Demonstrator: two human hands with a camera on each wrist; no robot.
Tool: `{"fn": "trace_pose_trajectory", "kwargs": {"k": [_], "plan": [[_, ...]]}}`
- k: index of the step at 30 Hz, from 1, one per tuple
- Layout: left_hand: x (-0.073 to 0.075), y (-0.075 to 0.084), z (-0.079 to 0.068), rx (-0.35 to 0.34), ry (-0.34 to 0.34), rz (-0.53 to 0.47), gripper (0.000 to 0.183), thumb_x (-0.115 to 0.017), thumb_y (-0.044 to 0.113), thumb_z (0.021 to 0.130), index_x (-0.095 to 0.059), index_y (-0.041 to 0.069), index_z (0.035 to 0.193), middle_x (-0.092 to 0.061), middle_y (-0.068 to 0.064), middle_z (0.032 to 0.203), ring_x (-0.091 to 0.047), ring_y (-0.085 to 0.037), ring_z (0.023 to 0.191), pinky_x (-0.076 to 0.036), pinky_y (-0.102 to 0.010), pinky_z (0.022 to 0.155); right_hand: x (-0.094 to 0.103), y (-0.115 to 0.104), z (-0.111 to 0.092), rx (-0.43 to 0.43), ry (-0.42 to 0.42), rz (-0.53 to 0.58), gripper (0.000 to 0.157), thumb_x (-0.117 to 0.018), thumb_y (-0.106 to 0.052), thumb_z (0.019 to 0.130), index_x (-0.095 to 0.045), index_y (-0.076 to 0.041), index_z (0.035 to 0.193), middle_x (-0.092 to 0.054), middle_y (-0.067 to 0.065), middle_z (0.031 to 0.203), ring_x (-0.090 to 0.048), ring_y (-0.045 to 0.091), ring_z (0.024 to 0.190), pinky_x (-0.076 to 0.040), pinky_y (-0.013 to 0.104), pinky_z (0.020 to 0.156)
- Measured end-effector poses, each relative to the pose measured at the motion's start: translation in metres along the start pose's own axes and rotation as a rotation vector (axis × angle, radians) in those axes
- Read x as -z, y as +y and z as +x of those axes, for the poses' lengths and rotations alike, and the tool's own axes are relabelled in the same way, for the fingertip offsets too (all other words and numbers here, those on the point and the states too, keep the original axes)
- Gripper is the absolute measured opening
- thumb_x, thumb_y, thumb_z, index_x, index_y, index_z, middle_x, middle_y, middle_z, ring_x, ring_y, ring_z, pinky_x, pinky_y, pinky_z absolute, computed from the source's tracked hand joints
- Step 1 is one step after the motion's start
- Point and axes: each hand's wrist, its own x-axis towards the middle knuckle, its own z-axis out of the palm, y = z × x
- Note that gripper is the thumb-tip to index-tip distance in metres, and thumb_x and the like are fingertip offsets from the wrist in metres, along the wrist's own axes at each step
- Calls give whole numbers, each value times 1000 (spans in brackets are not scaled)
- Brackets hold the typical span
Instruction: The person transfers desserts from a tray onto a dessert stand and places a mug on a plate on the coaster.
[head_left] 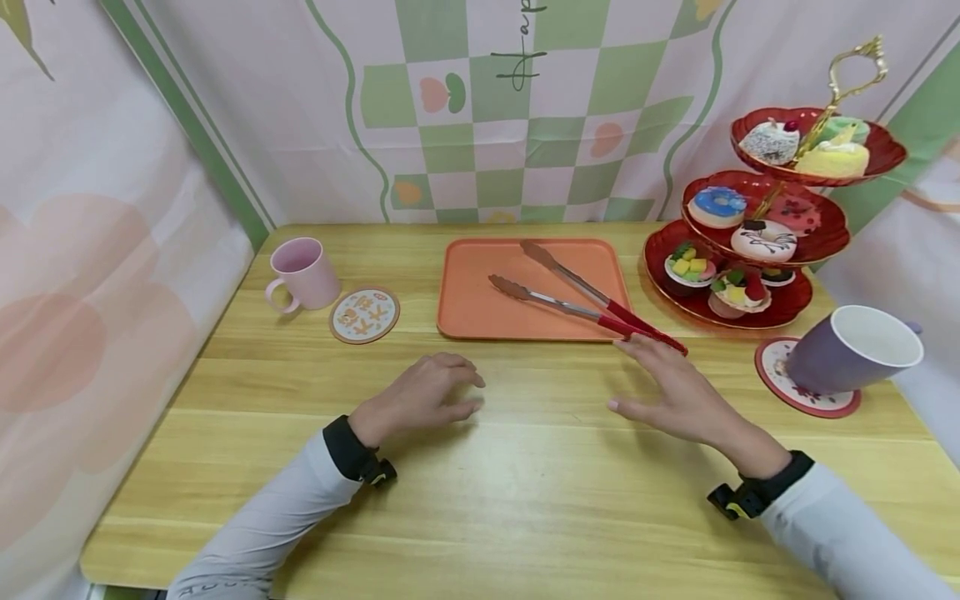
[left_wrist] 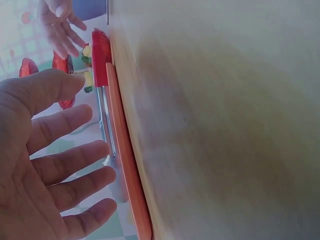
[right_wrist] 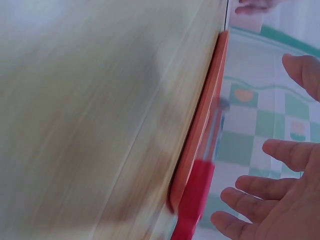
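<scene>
A pair of tongs (head_left: 558,304) with red handles lies spread on the orange tray (head_left: 468,308), its handle ends reaching over the tray's front right edge. My right hand (head_left: 675,396) hovers by those red handles, fingers loosely extended and holding nothing; in the right wrist view its fingers (right_wrist: 270,190) are spread beside the red grip (right_wrist: 195,195). In front of the tray's left part, my left hand (head_left: 423,396) is held over the table with relaxed fingers. Nothing is in its palm in the left wrist view, where the fingers (left_wrist: 75,162) stand apart.
Back left are a pink mug (head_left: 303,273) and a round coaster (head_left: 365,316). A three-tier red stand (head_left: 802,312) with toy cakes, donuts and tarts rises at the back right. Before it, a purple cup (head_left: 843,354) tilts on another coaster (head_left: 813,404). A patterned curtain (head_left: 315,167) hangs behind the table.
</scene>
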Motion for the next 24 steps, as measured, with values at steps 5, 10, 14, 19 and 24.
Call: {"fn": "trace_pose_trajectory", "kwargs": {"k": [5, 10, 14, 19, 24], "plan": [[0, 0, 0, 1, 0, -5, 26, -67, 25, 86, -68, 9, 106, -61, -5, 108, -56, -19, 102, -44, -34, 89, -8, -12, 6, 63, -30, -2, 75, -73, -42, 79, -43, -6, 137, -30, 26, 142, -28, 48, 126, -24, 69, 91], [1, 0, 1, -4, 12, 3, 26, -67, 24, 85, -68, 9, 106, -61, -5, 107, -56, -19, 102, -44, -34, 87, -16, -21, 8, 106, -55, -5, 74, -72, -44, 79, -44, -7, 137, -28, 25, 144, -26, 48, 127, -24, 68, 92], [2, -2, 1, -6, 11, 13, 26, -68, 24, 85, -68, 8, 106, -62, -7, 107, -56, -20, 102, -45, -35, 87, -18, -25, 8, 123, -61, -17, 73, -70, -45, 79, -44, -7, 137, -28, 26, 143, -28, 47, 126, -26, 68, 91], [4, -5, 0, 21, 12, 25, 27, -68, 25, 85, -67, 8, 107, -61, -7, 108, -56, -20, 103, -45, -35, 88, -18, -27, 8, 125, -61, -30, 74, -70, -46, 79, -44, -7, 137, -30, 27, 142, -29, 48, 125, -27, 68, 91], [10, -17, -3, 94, 16, 2, 30, -67, 25, 86, -66, 7, 109, -61, -4, 109, -55, -18, 103, -44, -33, 88, -19, -26, 7, 124, -68, -19, 74, -69, -47, 80, -44, -7, 137, -30, 27, 141, -30, 47, 126, -27, 67, 92]]}}
